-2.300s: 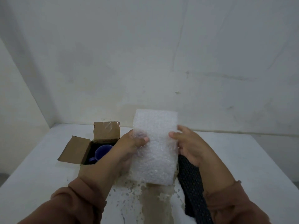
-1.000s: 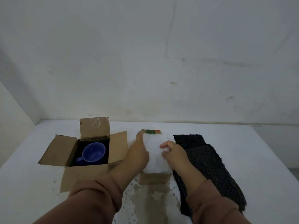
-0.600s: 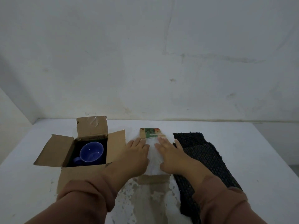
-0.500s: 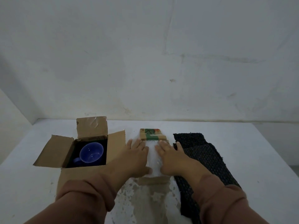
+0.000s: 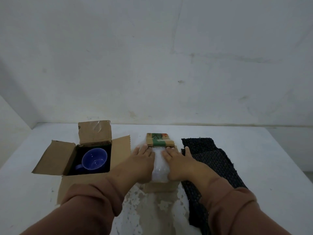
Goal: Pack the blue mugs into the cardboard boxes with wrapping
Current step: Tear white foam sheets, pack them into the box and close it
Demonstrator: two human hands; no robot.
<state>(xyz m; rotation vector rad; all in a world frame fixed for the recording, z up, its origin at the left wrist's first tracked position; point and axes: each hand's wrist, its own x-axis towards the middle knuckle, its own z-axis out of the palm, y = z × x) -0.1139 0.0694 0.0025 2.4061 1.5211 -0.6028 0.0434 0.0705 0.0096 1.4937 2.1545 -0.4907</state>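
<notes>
Nearest in, two brown sleeves (image 5: 94, 202) reach forward over a worn, flaking patch of the white table (image 5: 271, 167). Just past that patch stands the small cardboard box (image 5: 160, 187), only its near wall showing. Both hands are flat on top of it: the left hand (image 5: 142, 161) and the right hand (image 5: 177, 162) lie side by side, fingers straight, palms pressing down on a white bubble wrap sheet (image 5: 159, 168) that covers the box's mouth. Nothing is gripped, and what lies under the sheet cannot be seen. Left of the hands sits the open cardboard box (image 5: 54, 156), all flaps spread, dark inside, with one blue mug (image 5: 94, 161) resting in it, mouth up, handle towards the near left. Right of the hands, black mesh wrapping (image 5: 215, 163) lies along the table. Beyond the fingertips, the small box's printed far flap (image 5: 159, 140) lies back. Behind it all is a plain grey wall (image 5: 152, 65).
</notes>
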